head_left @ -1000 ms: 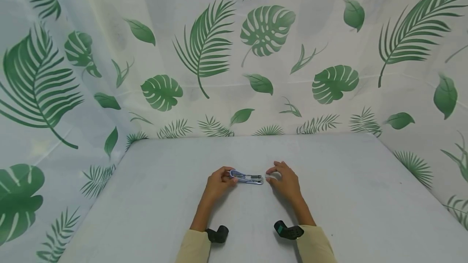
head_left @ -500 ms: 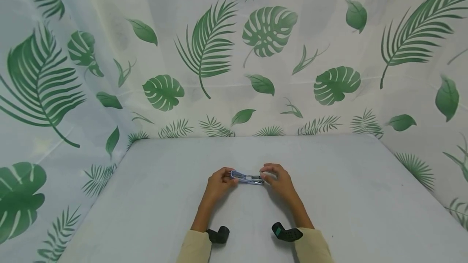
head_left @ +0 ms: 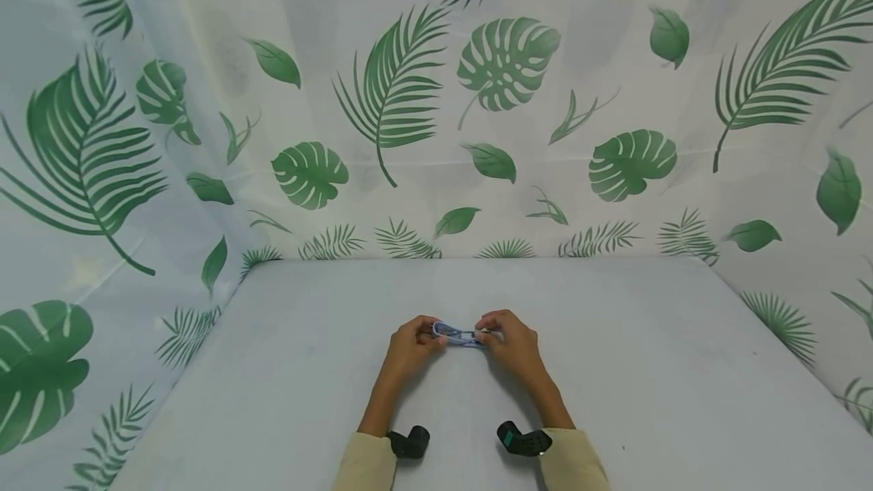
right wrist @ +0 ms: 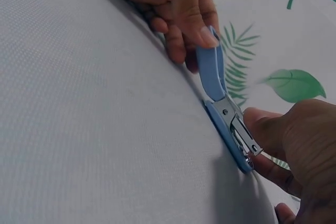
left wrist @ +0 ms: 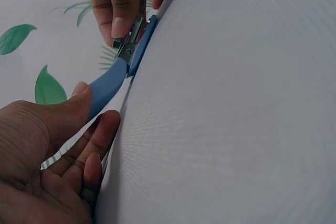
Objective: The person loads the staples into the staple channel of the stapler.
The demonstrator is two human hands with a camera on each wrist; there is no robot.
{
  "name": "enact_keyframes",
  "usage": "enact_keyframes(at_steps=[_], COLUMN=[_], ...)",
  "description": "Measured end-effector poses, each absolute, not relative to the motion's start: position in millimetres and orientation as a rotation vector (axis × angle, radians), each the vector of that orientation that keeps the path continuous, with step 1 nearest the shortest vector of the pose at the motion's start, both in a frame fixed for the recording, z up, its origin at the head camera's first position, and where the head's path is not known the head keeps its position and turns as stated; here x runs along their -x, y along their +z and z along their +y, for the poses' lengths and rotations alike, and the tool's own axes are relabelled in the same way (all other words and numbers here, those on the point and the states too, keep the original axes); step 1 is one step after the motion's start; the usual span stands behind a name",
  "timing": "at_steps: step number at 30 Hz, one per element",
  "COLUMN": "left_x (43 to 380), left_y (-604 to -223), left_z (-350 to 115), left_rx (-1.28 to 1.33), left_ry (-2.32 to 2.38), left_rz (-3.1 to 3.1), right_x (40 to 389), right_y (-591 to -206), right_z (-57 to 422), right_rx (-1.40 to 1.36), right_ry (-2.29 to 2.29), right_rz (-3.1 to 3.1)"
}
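Observation:
A small light-blue stapler [head_left: 466,342] with a silver metal magazine lies low over the white table, between the two hands. My left hand [head_left: 408,351] grips its blue handle end, the thumb pressing on the curved cover [right wrist: 211,74] in the right wrist view. At the other end my right hand [head_left: 513,341] pinches the metal magazine [right wrist: 239,124] with thumb and fingers. The left wrist view shows the right thumb [left wrist: 121,26] on the magazine's tip, and the blue base [left wrist: 142,48] set a little apart beneath it. The right fingers partly hide that end.
The white cloth-covered table [head_left: 307,392] spreads around both hands. A white curtain with green leaf prints [head_left: 423,173] rises along its back and sides. Black wrist cameras [head_left: 411,442] sit at the cuffs of both pale-yellow sleeves [head_left: 368,461].
The right hand has moved left, from just beyond the stapler's tip to over its magazine end, where it now pinches. My left hand keeps its grip on the handle end.

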State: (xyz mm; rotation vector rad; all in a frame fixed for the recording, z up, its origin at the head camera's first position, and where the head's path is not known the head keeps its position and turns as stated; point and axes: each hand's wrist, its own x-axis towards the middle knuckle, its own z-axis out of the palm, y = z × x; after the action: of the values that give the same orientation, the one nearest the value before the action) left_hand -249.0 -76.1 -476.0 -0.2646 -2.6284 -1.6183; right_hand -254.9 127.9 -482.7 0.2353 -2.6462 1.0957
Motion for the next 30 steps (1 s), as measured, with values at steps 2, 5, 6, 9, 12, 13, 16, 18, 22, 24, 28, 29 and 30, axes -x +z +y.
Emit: enact_keyframes(at_steps=[2, 5, 6, 9, 12, 13, 16, 18, 22, 24, 28, 29, 30], left_x=[248.8, 248.6, 248.6, 248.9, 249.0, 249.0, 248.5, 247.9, 247.8, 247.9, 247.9, 247.9, 248.0], left_y=[-475.6, -475.0, -474.8, -474.1, -473.9, -474.0, -474.5, -474.6, -475.3, -475.6, -474.7, -474.3, -474.1], left_z=[-75.9, -75.7, -75.7, -75.7, -75.6, -75.6, -75.6, -75.6, -75.6, -75.5, -75.6, -75.6, -75.5], left_rx=[0.265, 0.259, 0.260, 0.263, 0.269, 0.268, 0.266, 0.261, 0.254, 0.256, 0.265, 0.265, 0.266], left_ry=[-1.620, -1.629, -1.632, -1.636, -1.635, -1.632, -1.634, -1.639, -1.635, -1.629, -1.627, -1.629, -1.629], left_rz=[-2.627, -2.627, -2.624, -2.618, -2.615, -2.617, -2.619, -2.619, -2.621, -2.621, -2.616, -2.614, -2.614], right_x=[254.8, 254.4, 254.2, 253.6, 252.7, 252.3, 251.5, 251.7, 252.2, 252.2, 251.7, 251.9, 252.2], right_y=[-481.8, -479.8, -478.7, -476.0, -474.6, -474.7, -475.6, -476.9, -477.7, -477.7, -478.7, -479.3, -480.3], right_z=[127.1, 126.3, 126.1, 125.6, 125.8, 126.0, 126.6, 127.2, 128.4, 128.8, 128.8, 128.7, 128.6], right_rx=[-0.229, -0.234, -0.236, -0.250, -0.259, -0.268, -0.278, -0.288, -0.312, -0.324, -0.333, -0.330, -0.329], right_ry=[1.088, 1.069, 1.061, 1.038, 1.017, 1.006, 0.995, 0.998, 1.034, 1.040, 1.024, 1.016, 1.010], right_rz=[-2.657, -2.672, -2.676, -2.683, -2.683, -2.680, -2.676, -2.675, -2.676, -2.677, -2.685, -2.687, -2.686])
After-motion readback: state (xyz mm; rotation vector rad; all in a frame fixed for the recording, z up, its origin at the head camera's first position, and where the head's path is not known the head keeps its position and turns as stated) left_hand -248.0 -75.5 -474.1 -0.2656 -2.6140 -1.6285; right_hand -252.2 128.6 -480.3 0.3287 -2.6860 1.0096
